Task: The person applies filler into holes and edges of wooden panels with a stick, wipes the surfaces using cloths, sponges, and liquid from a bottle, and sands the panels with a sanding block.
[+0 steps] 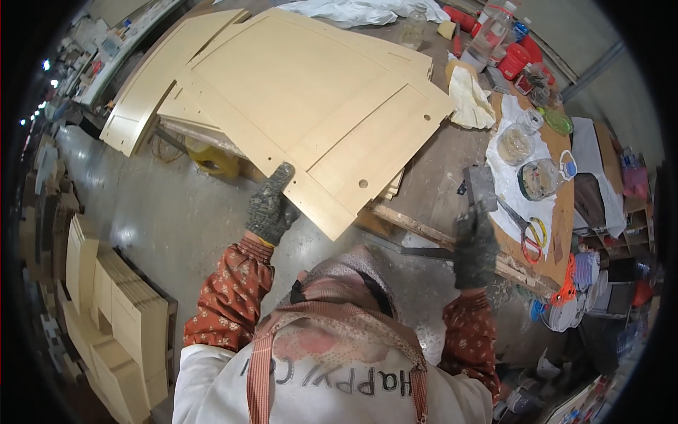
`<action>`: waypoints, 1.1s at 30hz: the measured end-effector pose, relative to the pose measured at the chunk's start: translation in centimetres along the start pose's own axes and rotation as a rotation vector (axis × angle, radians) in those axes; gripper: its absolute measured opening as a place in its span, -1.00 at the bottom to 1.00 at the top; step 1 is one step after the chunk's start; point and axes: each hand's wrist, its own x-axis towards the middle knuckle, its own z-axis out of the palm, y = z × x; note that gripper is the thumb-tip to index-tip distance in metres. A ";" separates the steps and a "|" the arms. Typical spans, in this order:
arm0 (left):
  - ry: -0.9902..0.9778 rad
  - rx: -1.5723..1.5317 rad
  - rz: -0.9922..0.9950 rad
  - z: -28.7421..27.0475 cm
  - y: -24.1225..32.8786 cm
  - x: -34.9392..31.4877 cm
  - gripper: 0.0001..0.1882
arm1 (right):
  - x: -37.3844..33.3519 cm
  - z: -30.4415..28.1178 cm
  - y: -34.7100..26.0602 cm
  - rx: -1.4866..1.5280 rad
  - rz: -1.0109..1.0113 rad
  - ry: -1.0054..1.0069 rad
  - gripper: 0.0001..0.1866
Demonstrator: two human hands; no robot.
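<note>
A large cream-coloured panel [304, 92] with grooved borders and small round holes lies slanted on top of other panels, its near corner jutting past the table edge. My left hand [272, 205], in a dark speckled knit glove, is closed on the panel's near left edge, with fingers on the upper face. To the right, my gloved right hand [474, 244] is above the table's near edge, smeared by motion. Its fingers meet a flat grey block [481, 185]; whether they grip it I cannot tell. Scissors [526, 230] with red and yellow handles lie just right of that hand.
More cream panels [159, 88] lie at the table's far left. Jars [538, 178] stand on white paper at right; bottles [491, 32] and red containers [514, 61] crowd the back right. Stacked panels [131, 304] are on the left. A metal bar [424, 252] juts below the table edge.
</note>
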 end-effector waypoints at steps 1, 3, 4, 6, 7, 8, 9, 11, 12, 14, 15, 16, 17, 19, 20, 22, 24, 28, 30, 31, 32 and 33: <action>0.016 -0.005 0.006 -0.5 -0.6 -0.5 -0.69 | 0.6 0.2 0.8 0.005 -0.011 -0.013 -0.56; 0.210 -0.117 -0.049 3.4 -1.3 -2.2 -0.67 | 2.2 1.7 2.5 -0.535 -0.105 0.069 -0.47; 0.295 -0.069 0.029 4.1 -2.5 -2.3 -0.68 | 2.6 2.6 2.5 -0.442 -0.072 0.055 -0.45; 0.168 -0.064 -0.005 3.0 -3.1 -2.5 -0.67 | 2.8 3.9 3.2 -0.555 -0.104 0.063 -0.48; 0.035 -0.056 -0.044 2.7 -3.2 -2.7 -0.67 | 2.9 4.3 3.5 -0.671 -0.128 0.073 -0.52; 0.039 -0.050 -0.056 2.6 -3.1 -2.9 -0.68 | 3.0 4.1 3.8 -0.666 -0.135 0.067 -0.52; 0.048 -0.051 -0.054 2.7 -3.0 -3.1 -0.68 | 3.3 3.7 4.3 -0.570 -0.102 0.034 -0.50; 0.084 -0.006 -0.026 3.1 -2.7 -3.4 -0.69 | 4.1 2.8 5.2 -0.470 -0.074 -0.006 -0.48; 0.094 -0.008 -0.023 2.9 -2.7 -3.4 -0.69 | 4.8 2.4 5.4 -0.393 0.023 -0.099 -0.42; 0.071 0.032 -0.045 1.9 -2.6 -3.4 -0.57 | 6.0 1.4 4.8 -0.331 0.096 -0.153 -0.35; 0.057 0.050 -0.055 1.5 -2.7 -3.3 -0.50 | 6.3 1.5 4.9 -0.331 0.089 -0.156 -0.35; 0.073 0.067 -0.037 1.2 -3.1 -3.1 -0.51 | 6.6 1.4 5.2 -0.499 -0.029 -0.109 -0.34; 0.076 0.066 -0.032 1.4 -3.3 -3.2 -0.51 | 7.2 1.4 5.8 -0.663 -0.148 -0.056 -0.33; 0.059 0.004 0.032 2.2 -3.9 -3.3 -0.53 | 8.3 1.9 6.4 -0.695 -0.102 -0.117 -0.32; 0.132 0.001 0.042 3.3 -3.9 -3.5 -0.58 | 8.8 1.7 5.8 -0.558 0.019 -0.226 -0.34; 0.078 0.110 -0.034 2.4 -3.1 -4.0 -0.62 | 8.4 0.9 4.4 -0.415 0.142 -0.332 -0.37; 0.018 0.217 -0.111 2.5 -2.8 -4.2 -0.65 | 6.6 0.4 2.6 -0.371 -0.062 -0.083 -0.47; 0.064 0.164 -0.237 4.2 -4.3 -4.1 -0.72 | 1.4 1.2 -3.0 0.089 -0.495 0.254 -0.33; -0.051 0.149 -0.290 5.6 -5.2 -3.7 -0.75 | -3.4 4.1 -4.6 0.242 -0.424 0.287 -0.27; -0.063 0.152 -0.296 5.6 -5.6 -3.3 -0.75 | -5.4 5.2 -5.7 0.280 -0.377 0.259 -0.23; -0.012 0.104 -0.328 5.2 -6.5 -2.7 -0.75 | -6.2 6.1 -7.6 0.318 -0.382 0.250 -0.19; 0.028 0.056 -0.375 6.2 -6.9 -2.6 -0.75 | -6.9 6.3 -8.5 0.339 -0.376 0.243 -0.15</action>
